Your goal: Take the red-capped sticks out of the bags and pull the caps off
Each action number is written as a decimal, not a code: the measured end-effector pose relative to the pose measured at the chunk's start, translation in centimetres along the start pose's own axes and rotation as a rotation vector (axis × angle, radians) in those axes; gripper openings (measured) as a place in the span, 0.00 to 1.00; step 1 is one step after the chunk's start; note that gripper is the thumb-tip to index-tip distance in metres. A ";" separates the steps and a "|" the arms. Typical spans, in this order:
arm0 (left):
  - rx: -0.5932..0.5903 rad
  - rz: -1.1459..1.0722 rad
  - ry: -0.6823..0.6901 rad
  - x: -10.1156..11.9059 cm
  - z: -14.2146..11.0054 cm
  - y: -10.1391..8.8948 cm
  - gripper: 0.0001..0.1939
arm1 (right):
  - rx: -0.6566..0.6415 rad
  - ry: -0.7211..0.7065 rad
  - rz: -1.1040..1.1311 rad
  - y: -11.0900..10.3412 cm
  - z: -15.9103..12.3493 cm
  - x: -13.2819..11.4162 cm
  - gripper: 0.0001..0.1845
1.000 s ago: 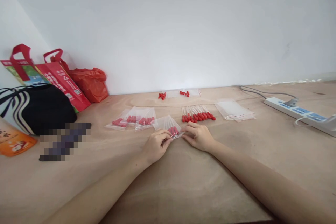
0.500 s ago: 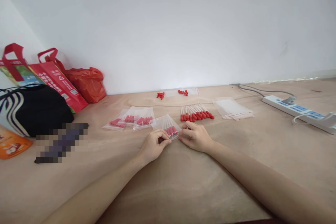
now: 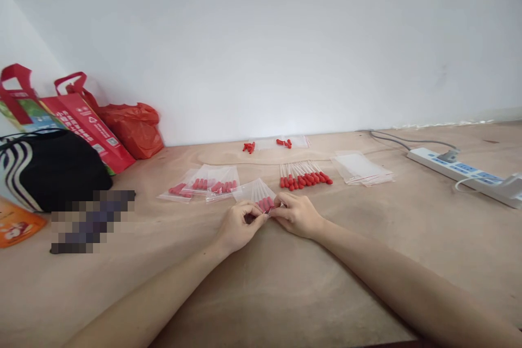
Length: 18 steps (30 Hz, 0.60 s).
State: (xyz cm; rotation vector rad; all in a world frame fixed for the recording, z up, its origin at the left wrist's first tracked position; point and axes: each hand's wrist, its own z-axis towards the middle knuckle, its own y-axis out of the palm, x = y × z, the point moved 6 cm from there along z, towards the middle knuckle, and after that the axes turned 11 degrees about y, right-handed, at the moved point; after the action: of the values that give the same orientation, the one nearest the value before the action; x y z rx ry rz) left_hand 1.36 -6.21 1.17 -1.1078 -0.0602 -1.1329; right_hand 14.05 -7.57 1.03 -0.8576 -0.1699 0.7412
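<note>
Between my hands is a clear zip bag (image 3: 247, 191) holding several white sticks with red tips, its near edge towards me. My left hand (image 3: 240, 224) pinches that edge from the left. My right hand (image 3: 297, 214) pinches the same edge from the right, with its fingertips close to the left thumb. Just beyond my right hand lies a row of red-tipped white sticks (image 3: 305, 176). To the left, overlapping filled zip bags (image 3: 222, 186) lie flat with red tips inside. The fingers partly hide the bag's near edge.
Flat clear bags (image 3: 361, 167) lie stacked at the right, near a white power strip (image 3: 460, 171). Small red pieces (image 3: 248, 147) lie by the wall. At the left stand a red shopping bag (image 3: 89, 128), a red plastic bag (image 3: 132, 128) and a black bag (image 3: 61, 171).
My right hand has moved left along the bag's near edge and now meets my left fingertips. My left hand keeps its pinch, almost still. The view has shifted slightly.
</note>
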 end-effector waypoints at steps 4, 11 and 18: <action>0.014 0.058 0.051 0.5 0.1 0.1 0.07 | 0.056 -0.049 -0.039 -0.5 -0.1 -0.6 0.14; -0.005 0.104 0.179 1.2 0.2 0.2 0.08 | 0.120 -0.103 0.023 -1.1 -0.4 -0.9 0.14; -0.027 0.077 0.186 1.1 -0.2 0.7 0.09 | -0.008 -0.008 0.159 0.0 -0.4 -0.4 0.13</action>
State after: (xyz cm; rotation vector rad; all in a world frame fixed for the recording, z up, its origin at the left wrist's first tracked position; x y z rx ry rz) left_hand 2.29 -7.08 1.24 -1.0156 0.1421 -1.1655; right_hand 13.88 -8.09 0.85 -0.8825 -0.1130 0.8931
